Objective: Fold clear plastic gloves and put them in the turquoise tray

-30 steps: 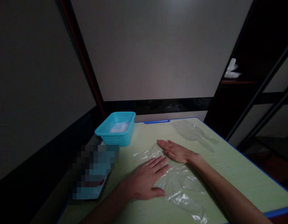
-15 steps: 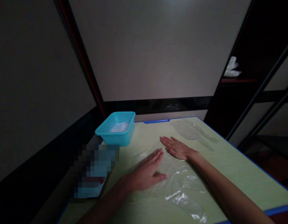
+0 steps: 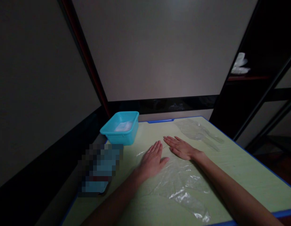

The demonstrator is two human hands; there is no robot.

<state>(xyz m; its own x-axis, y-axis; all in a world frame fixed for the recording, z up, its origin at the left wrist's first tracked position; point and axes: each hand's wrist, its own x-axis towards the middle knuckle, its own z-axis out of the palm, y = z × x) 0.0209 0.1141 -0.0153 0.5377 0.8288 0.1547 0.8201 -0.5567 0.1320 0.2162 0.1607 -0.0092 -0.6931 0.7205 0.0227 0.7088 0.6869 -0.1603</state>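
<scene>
A thin clear plastic sheet (image 3: 175,179), wrinkled and shiny, lies on the pale green table (image 3: 239,175). My left hand (image 3: 153,159) rests palm down on its left part, thumb spread and fingers stretched out. Flat near the sheet's upper edge is my right hand (image 3: 179,147), fingers extended, its forearm crossing the table's right side. Neither hand grasps anything. Beyond my right hand, a second clear plastic piece (image 3: 194,130) with two long narrow parts lies flat at the back right.
At the back left corner stands a turquoise basket (image 3: 120,136) with something white inside. A blurred-out object (image 3: 100,171) lies along the left edge. Upright panels (image 3: 159,53) stand behind the table, and white items (image 3: 240,66) sit on a dark shelf at right.
My left hand has moved forward over the sheet and now lies flatter, closer to my right hand. My right hand has hardly moved. The view has shifted slightly.
</scene>
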